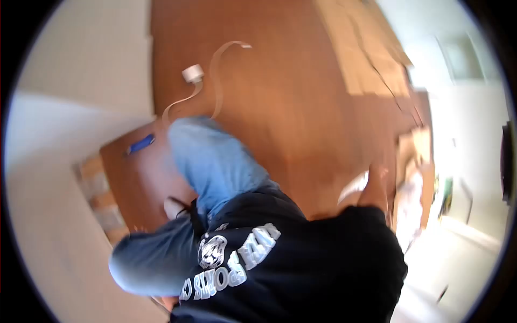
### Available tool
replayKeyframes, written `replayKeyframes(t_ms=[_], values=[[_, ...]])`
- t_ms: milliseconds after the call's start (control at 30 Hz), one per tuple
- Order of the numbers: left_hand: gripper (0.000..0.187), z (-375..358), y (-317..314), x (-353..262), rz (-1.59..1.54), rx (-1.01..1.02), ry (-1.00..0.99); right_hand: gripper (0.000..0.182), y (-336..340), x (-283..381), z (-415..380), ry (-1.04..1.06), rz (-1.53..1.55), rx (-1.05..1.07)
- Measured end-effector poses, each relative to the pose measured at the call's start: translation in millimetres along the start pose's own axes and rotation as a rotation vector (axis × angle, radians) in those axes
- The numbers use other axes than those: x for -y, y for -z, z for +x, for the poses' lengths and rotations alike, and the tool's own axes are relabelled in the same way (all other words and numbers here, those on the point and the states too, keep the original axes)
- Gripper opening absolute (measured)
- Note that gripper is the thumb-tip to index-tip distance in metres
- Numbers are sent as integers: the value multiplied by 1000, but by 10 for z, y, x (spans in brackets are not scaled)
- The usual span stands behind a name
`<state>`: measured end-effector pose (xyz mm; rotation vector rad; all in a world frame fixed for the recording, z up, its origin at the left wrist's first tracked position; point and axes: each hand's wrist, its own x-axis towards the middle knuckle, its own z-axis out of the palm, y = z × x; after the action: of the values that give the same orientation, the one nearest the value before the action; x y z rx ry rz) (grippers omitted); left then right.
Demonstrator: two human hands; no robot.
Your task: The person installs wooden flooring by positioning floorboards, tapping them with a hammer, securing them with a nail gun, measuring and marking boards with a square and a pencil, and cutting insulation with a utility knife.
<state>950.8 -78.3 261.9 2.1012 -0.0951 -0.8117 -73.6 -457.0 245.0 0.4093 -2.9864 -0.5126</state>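
Observation:
My right hand (pixel 378 175) reaches down past the black sleeve on the right side, its fingers smeared by motion. Right beside it is a blurred white, curved thing (pixel 354 187), over the brown floor; I cannot tell whether the hand holds it. Of my left hand, only a small patch of skin (pixel 169 302) shows at the bottom, below the bent knee, and its fingers are hidden.
On the brown floor (pixel 280 86) lie a white charger block (pixel 192 74) with a looped white cable (pixel 217 67) and a slim blue tool (pixel 141 144). Flat cardboard (pixel 371 59) with a dark cord (pixel 371 62) lies at upper right. An open cardboard box (pixel 414 148) holds white wrapping.

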Motion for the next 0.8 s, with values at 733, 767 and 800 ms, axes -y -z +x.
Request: replayKeyframes(t_ms=[733,767,800], values=[[30,-1323,238,-710,-375,266,-228,43,1724,519,-8743,3130,173,1037],[28,-1302,209,-716,-399,374,-264,43,1630,402,-8827,3163,101,1107],[27,-1316,169,-740,-387,417,-268,40,1607,299,-8872,3084,-105,1237]])
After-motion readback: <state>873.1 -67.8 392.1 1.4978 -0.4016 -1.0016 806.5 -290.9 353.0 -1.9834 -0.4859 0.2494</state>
